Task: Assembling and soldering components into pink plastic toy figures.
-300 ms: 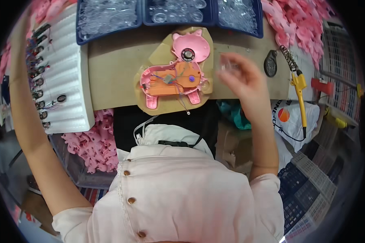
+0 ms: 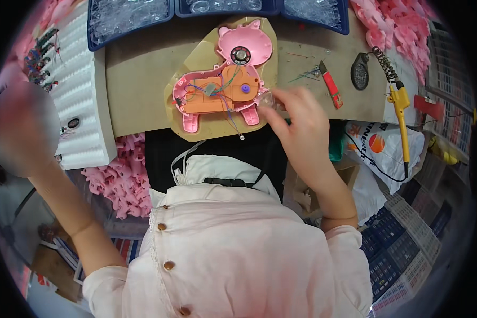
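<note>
the pink toy lies crosswise, just left of the nearer right hand, whose fingers pinch a clear cup; the left hand is too blurred to tell.

right fingers in a pinch; left forearm out sideways

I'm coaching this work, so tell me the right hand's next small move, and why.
Probably the right hand should gently press the clear rounded plastic piece against the edge of the pink animal-shaped shell half. The thumb and forefinger appear to pinch that piece at the shell's edge, and they partly hide it, so I cannot tell whether it is seated.
</note>
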A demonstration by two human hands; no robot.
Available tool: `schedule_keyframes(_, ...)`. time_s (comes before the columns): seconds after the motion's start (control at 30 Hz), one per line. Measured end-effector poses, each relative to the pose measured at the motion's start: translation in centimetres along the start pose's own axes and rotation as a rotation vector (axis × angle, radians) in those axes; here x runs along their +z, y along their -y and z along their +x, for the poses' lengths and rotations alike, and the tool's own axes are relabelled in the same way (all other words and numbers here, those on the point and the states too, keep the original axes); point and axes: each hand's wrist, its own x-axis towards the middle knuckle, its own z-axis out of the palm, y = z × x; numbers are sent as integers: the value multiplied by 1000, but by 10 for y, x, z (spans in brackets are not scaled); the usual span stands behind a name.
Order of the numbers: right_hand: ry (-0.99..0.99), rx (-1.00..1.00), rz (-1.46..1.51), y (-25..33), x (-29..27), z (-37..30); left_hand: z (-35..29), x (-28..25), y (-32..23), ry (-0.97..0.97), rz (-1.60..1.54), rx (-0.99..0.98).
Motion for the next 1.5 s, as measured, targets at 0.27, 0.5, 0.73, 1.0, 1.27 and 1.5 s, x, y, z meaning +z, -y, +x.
schedule_keyframes(0.27, 217, -132, -233, 7, -11, 22, -142, 27, -41, -152, -89, -613)
schedule_keyframes(0.5, 489, 247, 1262, 28, -28, 47, -130, 89, -8, 307, -576, -847)
schedule_keyframes(0.73, -87, -570, 336, 91, 36, 19, -179, 40, -8, 212, -57, -499)
schedule_keyframes(1.0, 100, -644, 307, 43, 18, 2, -160, 90, -23, 204, -123, -768)
schedule_keyframes(1.27, 174, -903, -203, 17, 6, 17, -149, 104, 16, 94, -67, -837)
schedule_keyframes(1.5, 342, -317, 474, 26, 18, 35, -153, 116, 17, 47, -89, -775)
